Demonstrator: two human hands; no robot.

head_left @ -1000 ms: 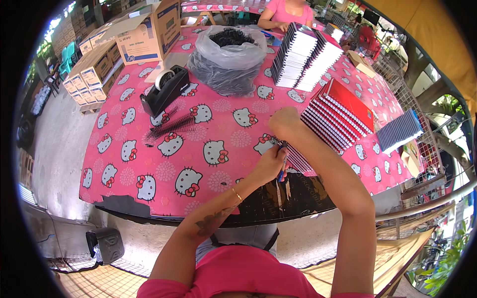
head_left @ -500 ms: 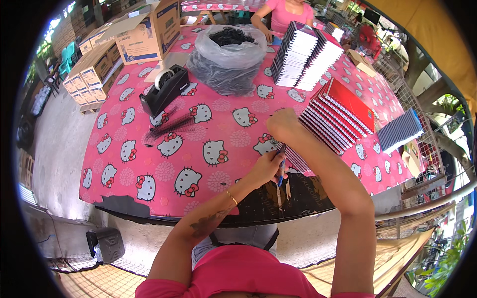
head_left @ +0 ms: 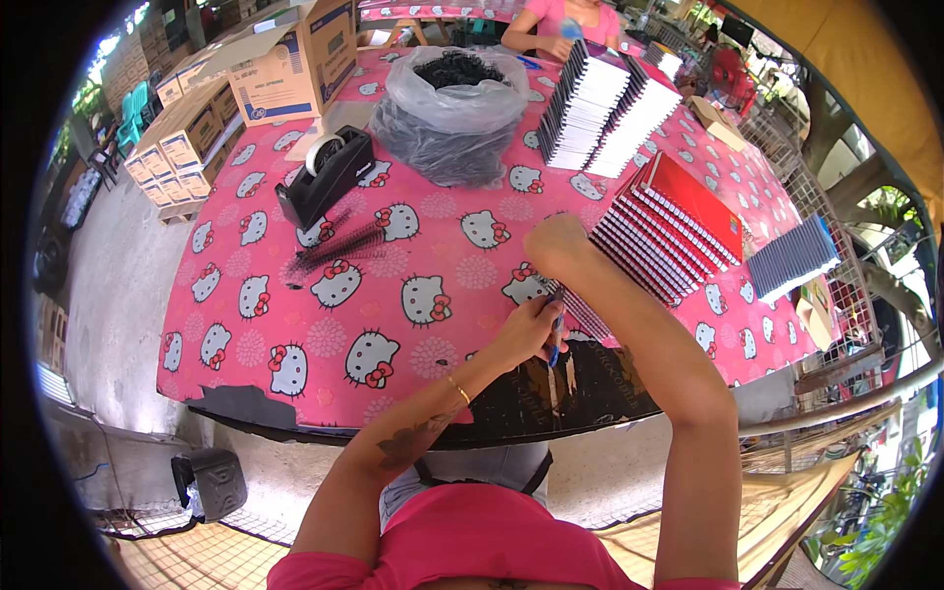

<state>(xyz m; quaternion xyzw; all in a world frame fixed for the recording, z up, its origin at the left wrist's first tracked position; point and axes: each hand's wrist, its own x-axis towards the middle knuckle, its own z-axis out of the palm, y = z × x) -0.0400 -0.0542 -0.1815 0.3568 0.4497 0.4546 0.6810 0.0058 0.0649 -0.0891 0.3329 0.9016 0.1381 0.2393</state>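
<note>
My left hand [head_left: 539,324] is closed around a blue-handled tool that looks like pliers [head_left: 555,352]. Its dark tip points up to the near end of a spiral-bound notebook edge [head_left: 588,321] lying beside my right forearm. Bent at the wrist, my right hand [head_left: 557,244] curls down just beyond the tool tip, with its fingertips hidden behind the hand and wrist. What it grips cannot be made out. Right beside that forearm, a tall stack of red spiral-bound notebooks [head_left: 678,221] leans on the table.
Loose black spiral coils [head_left: 339,246] lie left of my hands, near a black tape dispenser [head_left: 326,179]. Beyond stand a plastic bag of black coils [head_left: 447,128], white-paged notebook stacks [head_left: 590,113] and a carton [head_left: 295,74]. A co-worker [head_left: 570,25] sits opposite; grey-blue notebooks [head_left: 792,258] lie right.
My hands stay almost in place; the right one shifts very slightly left. Across the table, the co-worker's hand has moved right and up with something blue.
</note>
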